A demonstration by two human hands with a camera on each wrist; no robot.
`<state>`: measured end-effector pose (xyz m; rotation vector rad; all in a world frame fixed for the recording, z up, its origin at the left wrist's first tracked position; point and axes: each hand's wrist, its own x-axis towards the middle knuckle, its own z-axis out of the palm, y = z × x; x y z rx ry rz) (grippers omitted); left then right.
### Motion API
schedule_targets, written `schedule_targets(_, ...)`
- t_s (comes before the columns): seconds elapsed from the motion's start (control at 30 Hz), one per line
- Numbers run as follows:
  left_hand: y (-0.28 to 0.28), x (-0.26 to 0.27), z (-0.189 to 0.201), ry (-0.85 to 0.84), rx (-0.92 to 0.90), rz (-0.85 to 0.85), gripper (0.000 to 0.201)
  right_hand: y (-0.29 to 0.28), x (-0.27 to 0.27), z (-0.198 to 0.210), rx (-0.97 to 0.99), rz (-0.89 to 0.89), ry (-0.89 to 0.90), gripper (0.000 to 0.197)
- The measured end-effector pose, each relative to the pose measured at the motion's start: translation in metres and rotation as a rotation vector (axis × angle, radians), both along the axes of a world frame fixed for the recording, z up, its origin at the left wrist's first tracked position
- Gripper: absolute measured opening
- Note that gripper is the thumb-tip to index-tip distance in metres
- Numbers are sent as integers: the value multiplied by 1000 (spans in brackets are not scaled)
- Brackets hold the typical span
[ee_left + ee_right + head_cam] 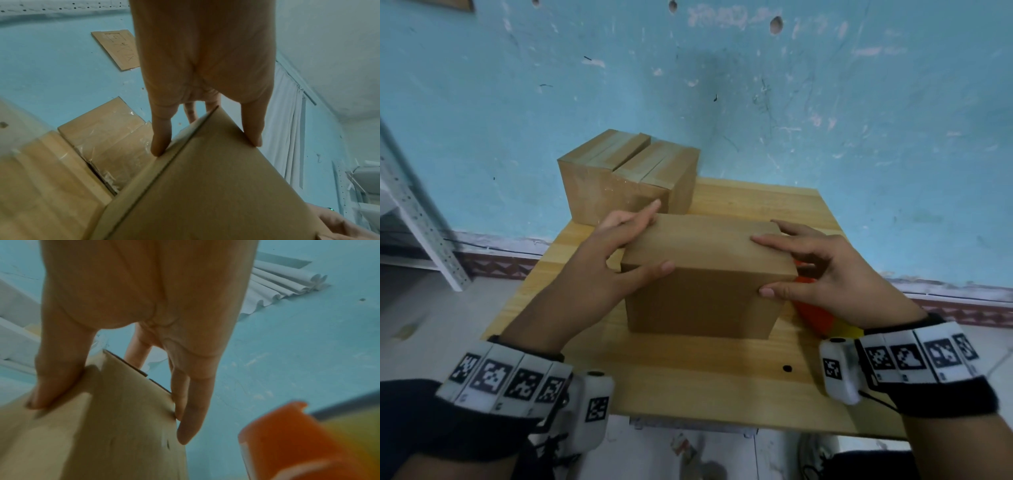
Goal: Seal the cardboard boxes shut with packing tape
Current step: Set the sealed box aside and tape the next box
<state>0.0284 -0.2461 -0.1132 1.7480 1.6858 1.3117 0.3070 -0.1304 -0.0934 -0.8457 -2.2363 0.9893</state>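
A plain cardboard box stands on the wooden table with its flaps down; no tape shows on its top. My left hand grips its left end, thumb on the near face, fingers over the far top corner. My right hand grips the right end the same way. In the left wrist view the left hand straddles a corner of the box. The right wrist view has the right hand clamping the box. An orange and yellow tape dispenser lies under my right hand.
Two taped boxes stand side by side at the table's back left, close behind the held box. A grey metal rack stands at the left. A blue wall is right behind the table. The dispenser sits just right of the box.
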Motion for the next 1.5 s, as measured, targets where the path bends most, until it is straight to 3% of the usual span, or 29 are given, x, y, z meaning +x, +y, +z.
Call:
schedule_targets(0.17,0,3,3,57,-19,-8,66,-5,-1,2,76,-18,-64,67)
schedule_targets(0.27,1,4,5,118,-42,-33,72,-9,0,5,165,8,-236,82)
schedule_targets(0.33,0,3,6,121,-47,-41,79,-14,6,5,61,61,-301,107)
schedule_targets(0.4,2,2,8,141,-42,-30,84,-18,14,7,-109,9,-284,114)
schedule_targets(0.47,4,1,9,147,-48,-17,85,-16,24,7,-40,-185,-339,85)
schedule_targets(0.53,5,2,10,145,-45,-11,85,-12,31,7,189,-382,-529,35)
schedule_targets(0.57,5,2,10,144,-39,-14,85,-11,33,5,249,-442,-639,22)
schedule_targets(0.63,6,4,9,134,-28,-26,84,-12,32,-1,194,-473,-841,27)
schedule_targets(0.7,8,5,9,119,-24,-29,82,-14,27,-6,98,-459,-892,34)
schedule_targets(0.77,8,7,7,110,-25,-35,81,-13,25,-8,94,-439,-862,38)
schedule_targets(0.87,7,6,6,96,-32,-50,82,-8,32,-2,85,-399,-798,21)
schedule_targets(0.9,8,5,6,97,-34,-56,83,-5,37,0,17,-411,-686,19)
schedule_targets(1.0,10,3,5,104,-37,-72,81,-2,38,16,-277,-520,-123,15)
schedule_targets(1.07,12,3,7,110,-44,-93,79,-3,32,29,-200,-632,122,24)
schedule_targets(1.1,12,3,8,114,-52,-101,79,-3,28,36,-61,-671,150,23)
schedule_targets(1.17,12,4,9,107,-69,-111,78,-1,21,49,182,-696,32,35)
schedule_targets(1.2,12,4,9,98,-73,-112,78,3,16,55,178,-686,53,41)
schedule_targets(1.37,13,2,9,92,-85,-126,77,19,-12,74,-337,-444,511,30)
schedule_targets(1.5,13,2,8,118,-80,-130,76,20,-52,75,-286,-359,354,33)
